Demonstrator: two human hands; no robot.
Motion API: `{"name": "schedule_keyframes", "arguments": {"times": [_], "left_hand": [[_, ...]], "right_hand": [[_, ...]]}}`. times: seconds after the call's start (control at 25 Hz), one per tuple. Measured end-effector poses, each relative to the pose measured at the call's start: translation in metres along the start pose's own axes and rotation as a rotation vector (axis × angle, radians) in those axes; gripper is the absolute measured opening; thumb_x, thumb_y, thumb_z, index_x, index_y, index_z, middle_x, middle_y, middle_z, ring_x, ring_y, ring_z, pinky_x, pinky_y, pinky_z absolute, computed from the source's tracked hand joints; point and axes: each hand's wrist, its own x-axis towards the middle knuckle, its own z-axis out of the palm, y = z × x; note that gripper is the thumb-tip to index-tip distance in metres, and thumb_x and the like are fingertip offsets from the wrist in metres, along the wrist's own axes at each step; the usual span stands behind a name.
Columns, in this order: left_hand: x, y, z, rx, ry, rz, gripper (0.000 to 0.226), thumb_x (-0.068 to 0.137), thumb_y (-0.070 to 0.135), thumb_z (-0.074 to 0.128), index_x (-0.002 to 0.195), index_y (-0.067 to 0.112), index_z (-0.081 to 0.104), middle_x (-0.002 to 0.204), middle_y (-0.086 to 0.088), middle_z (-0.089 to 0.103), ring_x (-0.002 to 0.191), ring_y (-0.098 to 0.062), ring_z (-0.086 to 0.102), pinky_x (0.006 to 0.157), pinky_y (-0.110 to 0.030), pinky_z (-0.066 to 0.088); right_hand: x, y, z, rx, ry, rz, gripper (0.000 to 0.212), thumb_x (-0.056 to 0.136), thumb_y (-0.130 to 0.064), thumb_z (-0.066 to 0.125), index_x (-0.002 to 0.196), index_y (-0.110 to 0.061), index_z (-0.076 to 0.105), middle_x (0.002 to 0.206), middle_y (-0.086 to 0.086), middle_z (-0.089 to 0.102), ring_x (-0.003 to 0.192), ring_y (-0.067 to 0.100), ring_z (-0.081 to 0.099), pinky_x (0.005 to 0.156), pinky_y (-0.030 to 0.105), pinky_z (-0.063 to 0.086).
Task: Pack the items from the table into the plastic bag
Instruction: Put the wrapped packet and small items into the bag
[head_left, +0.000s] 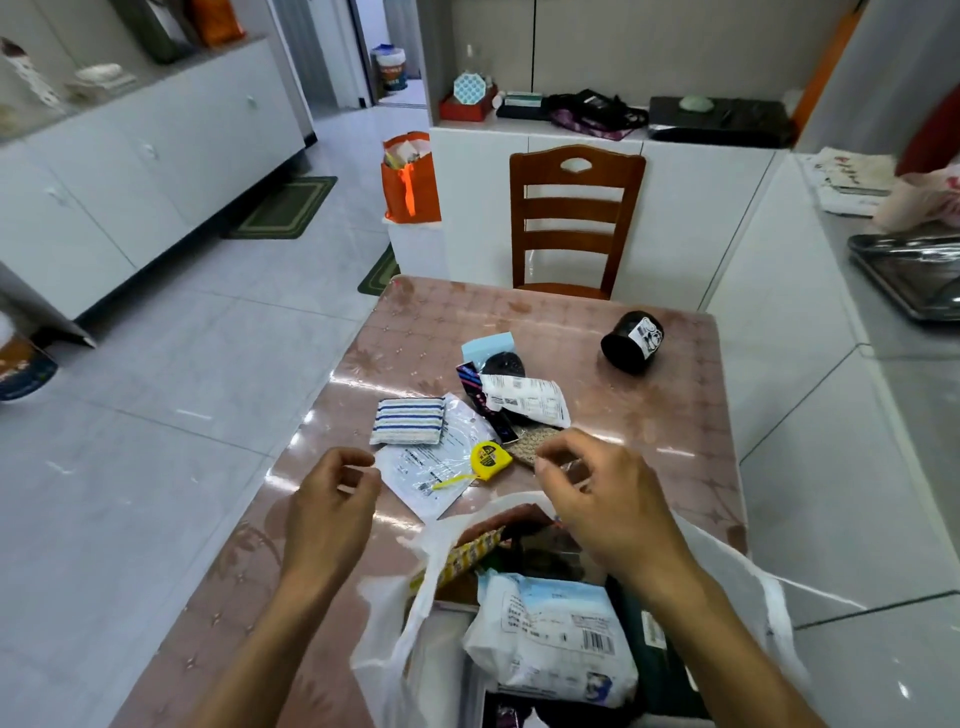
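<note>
Left hand (332, 499): hovers above the table's near-left part, fingers loosely curled with nothing in them, just left of the bag's mouth.
Striped cloth (409, 421): folded pad with blue and pale bands, lying on the top corner of a flat white packet.
White packet (434, 467): flat plastic sleeve with small dark print too fine to read; its near corner points toward the bag.
Plastic bag (387, 639): thin, translucent white, standing open at the table's near edge; its bottom is cut off by the frame. Inside, a yellow-patterned wrapper pokes up on the left and a white soft pack (550, 644) with a barcode and unreadable blue-grey print lies on top; darker contents below are hard to make out.
Tape measure (488, 460): yellow case with a black label I cannot read and a yellow loop, resting on the white packet's right edge.
Middle pile (524, 397): a white wrapper with barcodes over a dark printed packet, a black round thing and a pale blue card; lettering illegible.
Right hand (597, 499): over the bag's far rim, fingers bent and relaxed, gripping nothing; it partly hides a speckled brown piece (522, 447).
Black jar (631, 343): lying on its side far right on the table (675, 426), white label with a cartoon figure.
</note>
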Motion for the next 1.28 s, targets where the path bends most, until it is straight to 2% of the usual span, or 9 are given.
{"name": "schedule_keyframes", "arguments": {"times": [0.16,0.28,0.36,0.48,0.64,0.84,0.92,1.08,1.28], "left_hand": [[0.078,-0.074,0.059,0.425,-0.263,0.062,0.039,0.081,0.026,0.065,0.119,0.024,0.055,0.118,-0.004,0.063,0.097,-0.021,0.062,0.084,-0.037,0.052],[0.1,-0.118,0.103,0.821,-0.578,0.011,0.097,0.067,0.05,0.071,0.149,0.034,0.02,0.154,-0.007,0.026,0.137,-0.034,0.031,0.101,-0.046,0.04],[0.098,-0.148,0.119,0.955,-0.653,-0.049,0.114,0.065,0.054,0.073,0.15,0.042,-0.001,0.159,-0.012,0.005,0.142,-0.043,0.014,0.104,-0.055,0.034],[0.092,-0.175,0.126,0.962,-0.642,0.02,0.124,0.065,0.046,0.079,0.15,0.038,-0.01,0.159,-0.022,-0.007,0.144,-0.047,0.008,0.108,-0.053,0.032],[0.096,-0.182,0.127,0.913,-0.66,0.032,0.121,0.069,0.038,0.079,0.15,0.038,-0.01,0.159,-0.022,-0.014,0.145,-0.047,0.001,0.111,-0.051,0.027],[0.096,-0.191,0.125,0.879,-0.668,0.003,0.124,0.062,0.045,0.08,0.15,0.041,-0.007,0.159,-0.019,-0.012,0.143,-0.052,0.006,0.106,-0.058,0.035],[0.093,-0.193,0.125,0.871,-0.635,0.041,0.119,0.063,0.05,0.076,0.151,0.039,-0.003,0.159,-0.02,-0.007,0.142,-0.052,0.01,0.106,-0.055,0.034],[0.081,-0.195,0.12,0.806,-0.602,0.052,0.099,0.063,0.054,0.045,0.152,0.034,0.008,0.16,-0.015,-0.001,0.144,-0.045,0.006,0.106,-0.055,0.035],[0.085,-0.206,0.122,0.83,-0.601,0.06,0.107,0.061,0.058,0.06,0.15,0.039,0.004,0.16,-0.009,-0.005,0.145,-0.045,0.004,0.106,-0.057,0.036]], "right_hand": [[0.077,0.029,0.038,-0.114,-0.109,0.129,0.017,0.082,-0.035,0.058,0.093,-0.027,0.069,0.094,-0.01,0.072,0.086,0.016,0.067,0.076,0.036,0.054],[0.115,0.052,0.064,-0.32,-0.223,0.117,0.032,0.079,-0.031,0.059,0.111,-0.027,0.064,0.11,-0.002,0.07,0.101,0.023,0.063,0.083,0.036,0.052],[0.136,0.065,0.086,-0.474,-0.375,0.01,0.051,0.08,-0.027,0.061,0.13,-0.029,0.052,0.126,0.0,0.063,0.112,0.025,0.059,0.085,0.037,0.051],[0.17,0.087,0.134,-0.669,-0.58,-0.152,0.069,0.078,-0.032,0.066,0.14,-0.035,0.037,0.129,0.004,0.054,0.113,0.03,0.058,0.08,0.04,0.052],[0.184,0.11,0.193,-0.936,-0.771,-0.291,0.055,0.087,-0.024,0.062,0.138,-0.025,0.041,0.13,0.011,0.048,0.104,0.036,0.062,0.065,0.036,0.041],[0.186,0.091,0.182,-0.911,-0.578,-0.267,0.034,0.08,-0.023,0.062,0.112,-0.011,0.059,0.109,0.015,0.066,0.095,0.035,0.065,0.063,0.034,0.039],[0.182,0.093,0.176,-0.835,-0.551,-0.206,0.039,0.077,-0.023,0.063,0.114,-0.014,0.057,0.112,0.013,0.064,0.097,0.034,0.064,0.066,0.033,0.043],[0.163,0.105,0.181,-0.732,-0.773,-0.009,0.079,0.072,-0.034,0.076,0.14,-0.026,0.036,0.131,0.009,0.049,0.113,0.035,0.057,0.086,0.042,0.051],[0.155,0.12,0.196,-0.776,-0.616,-0.03,0.055,0.074,-0.029,0.072,0.12,-0.018,0.046,0.115,0.014,0.058,0.103,0.035,0.059,0.072,0.035,0.043]]}}
